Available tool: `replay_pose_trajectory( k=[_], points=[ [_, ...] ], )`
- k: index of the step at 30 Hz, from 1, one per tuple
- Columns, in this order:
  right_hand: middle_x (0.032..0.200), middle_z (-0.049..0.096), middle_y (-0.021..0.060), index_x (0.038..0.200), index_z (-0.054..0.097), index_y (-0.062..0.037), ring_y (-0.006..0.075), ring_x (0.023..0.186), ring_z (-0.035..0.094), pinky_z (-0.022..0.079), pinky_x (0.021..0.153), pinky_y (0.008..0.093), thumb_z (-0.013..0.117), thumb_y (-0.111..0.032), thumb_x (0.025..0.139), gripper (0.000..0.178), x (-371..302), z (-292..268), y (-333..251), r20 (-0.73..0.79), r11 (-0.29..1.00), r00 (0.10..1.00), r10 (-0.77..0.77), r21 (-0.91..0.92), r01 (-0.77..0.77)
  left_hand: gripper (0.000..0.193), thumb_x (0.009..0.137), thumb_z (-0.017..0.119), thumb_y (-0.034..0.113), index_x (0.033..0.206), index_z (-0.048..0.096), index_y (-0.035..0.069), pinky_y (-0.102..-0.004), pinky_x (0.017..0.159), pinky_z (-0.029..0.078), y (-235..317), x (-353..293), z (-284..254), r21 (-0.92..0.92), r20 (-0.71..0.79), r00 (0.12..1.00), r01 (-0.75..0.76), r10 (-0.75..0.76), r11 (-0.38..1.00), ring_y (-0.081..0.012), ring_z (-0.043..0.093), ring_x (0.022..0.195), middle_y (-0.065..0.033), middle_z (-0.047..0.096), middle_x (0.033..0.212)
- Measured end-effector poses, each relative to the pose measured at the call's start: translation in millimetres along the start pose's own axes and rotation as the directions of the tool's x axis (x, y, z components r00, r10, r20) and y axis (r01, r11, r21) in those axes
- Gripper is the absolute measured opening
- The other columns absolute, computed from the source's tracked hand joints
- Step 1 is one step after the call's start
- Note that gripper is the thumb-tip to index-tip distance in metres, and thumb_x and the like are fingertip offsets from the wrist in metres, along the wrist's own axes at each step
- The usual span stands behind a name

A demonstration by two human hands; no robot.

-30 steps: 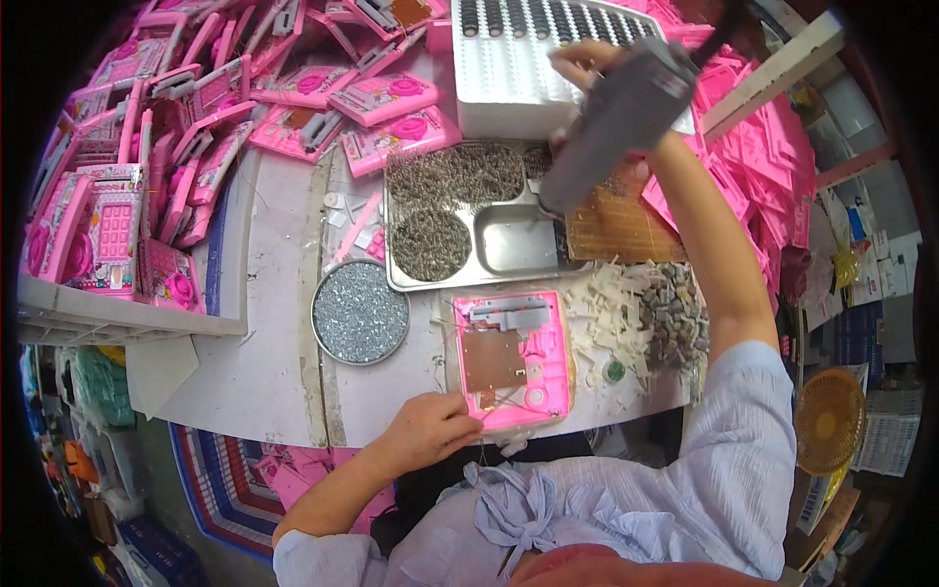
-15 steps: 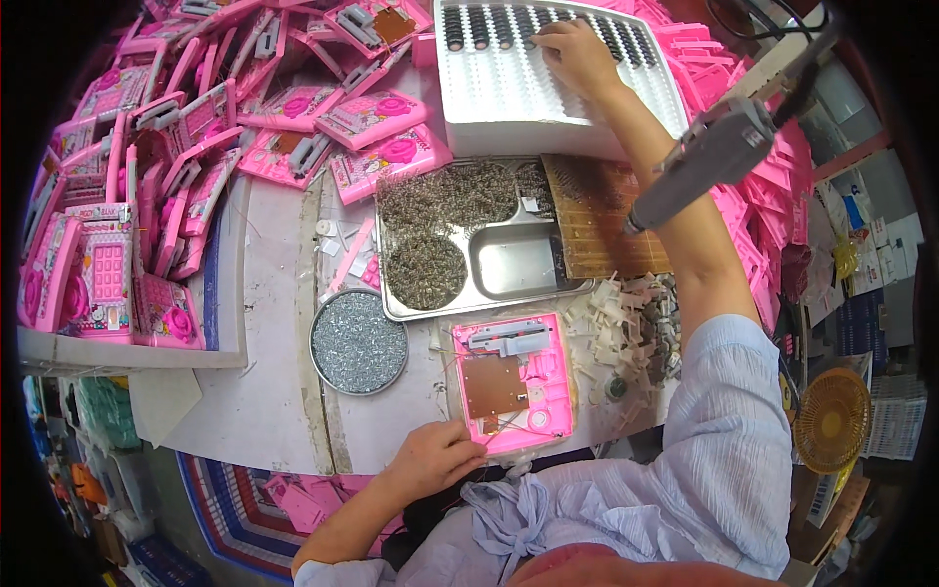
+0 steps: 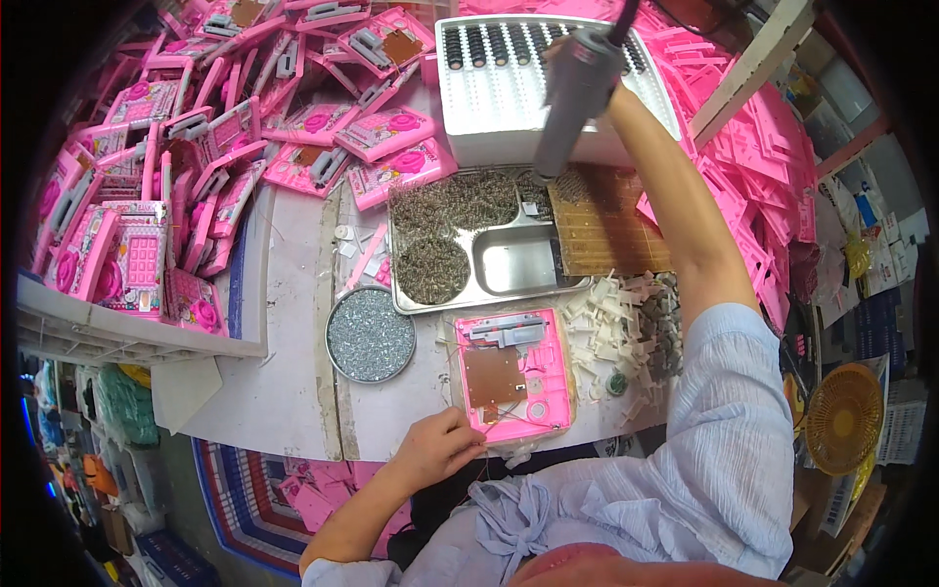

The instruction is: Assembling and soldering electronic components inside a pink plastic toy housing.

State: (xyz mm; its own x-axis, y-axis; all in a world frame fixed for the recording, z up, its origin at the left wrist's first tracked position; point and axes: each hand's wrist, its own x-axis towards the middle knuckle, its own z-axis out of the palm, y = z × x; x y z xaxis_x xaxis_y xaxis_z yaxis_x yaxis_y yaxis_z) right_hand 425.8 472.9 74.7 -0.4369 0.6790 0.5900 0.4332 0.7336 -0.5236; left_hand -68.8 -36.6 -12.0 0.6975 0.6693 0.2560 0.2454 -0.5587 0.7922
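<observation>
A pink plastic casing (image 3: 558, 377) is laid with its open interior up on the white worktable (image 3: 264, 411), directly in front of the person. Its long axis is directed away from the body, with the near end turned slightly to the right. A grey slotted mechanism (image 3: 507, 331) is set across its far end, a brown circuit board (image 3: 494, 375) is fitted toward the left of its middle, and a white ring (image 3: 539, 411) is seated near its near-right corner.

The left hand (image 3: 437, 450) is placed at the casing's near-left corner, its fingertips drawn together. The right hand (image 3: 617, 98) is reached over the white foam tray (image 3: 489, 147), where black cylinders (image 3: 477, 47) are stood in rows; it is mostly covered by a hanging grey electric screwdriver (image 3: 577, 88), so whether anything is gripped cannot be told. A compartmented steel tray (image 3: 430, 300) is placed just beyond the casing.
</observation>
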Motion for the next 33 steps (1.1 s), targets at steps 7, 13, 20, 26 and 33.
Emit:
replay_pose_trajectory(
  k=[7,13,20,26,33],
  points=[
    [0.108,0.07,0.0106,0.111,0.071,-0.0051,0.0335,0.11,0.064,0.052,0.094,0.0432,0.069,-0.016,0.087,0.026,30,72,-105,-0.088,0.655,0.992,-0.092,-0.756,-0.006,0.021,0.078,0.085,0.014,0.094,0.073,0.01,-0.036,0.065,0.053,4,-18,-7,0.082,0.014,0.994,0.106,-0.108,0.991,-0.0247,0.063,0.075,-0.0064,0.058,0.084],
    [0.09,0.073,0.0097,0.097,0.075,-0.0015,0.0197,0.08,0.067,0.054,0.075,0.033,0.07,-0.018,0.091,0.018,9,35,-147,-0.613,0.974,0.785,0.088,-0.113,-0.198,0.016,0.082,0.08,0.014,0.093,0.07,0.009,-0.0381,0.064,0.052,5,-16,-6,0.078,0.014,0.993,0.112,-0.114,0.991,-0.0272,0.062,0.073,-0.0076,0.056,0.083],
    [0.094,0.07,0.0061,0.111,0.07,-0.0038,0.0189,0.092,0.065,0.052,0.081,0.0305,0.072,-0.007,0.09,0.022,-219,122,-405,0.147,0.857,0.895,0.421,0.258,-0.446,0.019,0.077,0.082,0.01,0.092,0.07,0.007,-0.0382,0.063,0.05,-2,-17,-3,0.078,-0.002,0.998,0.064,-0.064,0.995,-0.0274,0.061,0.073,-0.0078,0.056,0.082],
    [0.091,0.069,0.006,0.096,0.074,-0.0075,0.0259,0.092,0.057,0.049,0.081,0.0357,0.077,-0.004,0.079,0.017,-298,176,-434,0.26,0.929,0.899,0.353,0.023,-0.371,0.021,0.076,0.084,0.009,0.092,0.071,0.006,-0.0367,0.06,0.05,-1,-17,-1,0.052,-0.043,0.994,0.104,-0.101,0.993,-0.0254,0.061,0.069,-0.0085,0.056,0.082],
    [0.085,0.067,0.004,0.093,0.07,-0.0106,0.0277,0.093,0.059,0.05,0.079,0.0381,0.077,-0.01,0.079,0.016,-291,189,-432,0.21,0.98,0.958,0.197,-0.041,-0.192,0.021,0.076,0.084,0.009,0.092,0.072,0.006,-0.0366,0.061,0.051,1,-18,1,0.077,-0.066,0.992,0.109,-0.104,0.991,-0.0258,0.062,0.071,-0.0089,0.058,0.083]
  ],
)
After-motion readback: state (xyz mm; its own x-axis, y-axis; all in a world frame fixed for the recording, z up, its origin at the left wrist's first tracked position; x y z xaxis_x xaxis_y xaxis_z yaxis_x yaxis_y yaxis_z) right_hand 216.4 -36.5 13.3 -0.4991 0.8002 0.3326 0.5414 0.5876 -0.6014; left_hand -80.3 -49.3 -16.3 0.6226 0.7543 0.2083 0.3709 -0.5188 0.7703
